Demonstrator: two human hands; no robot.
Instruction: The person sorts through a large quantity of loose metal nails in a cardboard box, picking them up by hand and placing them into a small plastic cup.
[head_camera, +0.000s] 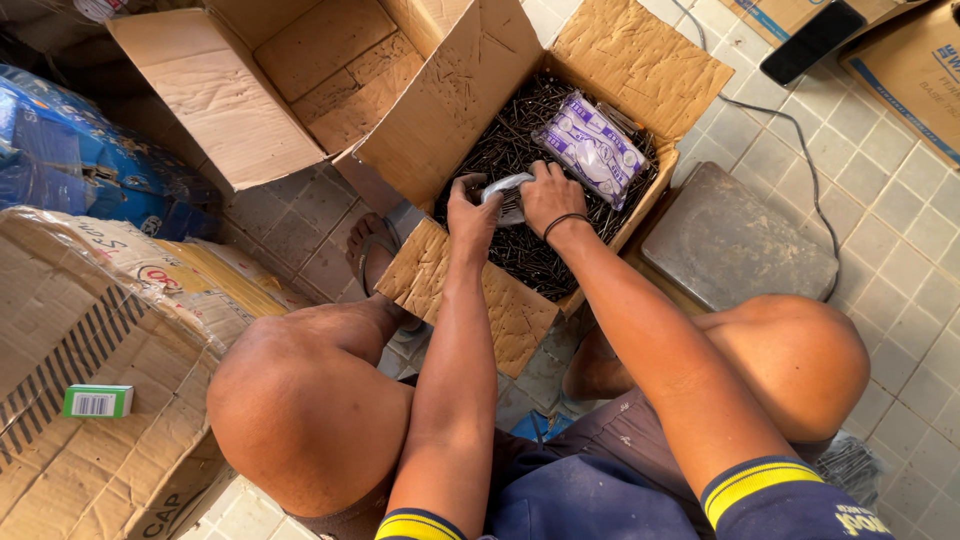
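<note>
Fingers of left hand (470, 212) and right hand (548, 195) curl shut on one small clear plastic bag (507, 190), held over dark loose nails near the left edge of the open brown cardboard box (640, 60). Looks like bagging in progress. Filled printed plastic packet (592, 147) lies toward the box's far right corner; grey metal scale (735, 245) sits right of box.

Both bare arms reach forward and converge between the bent, spread knees. The left hand (471, 208) and the right hand (549, 196) sit side by side, almost touching, backs up and fingers curled downward in a grip. A thin dark band circles the right wrist. Both elbows are slightly bent.
</note>
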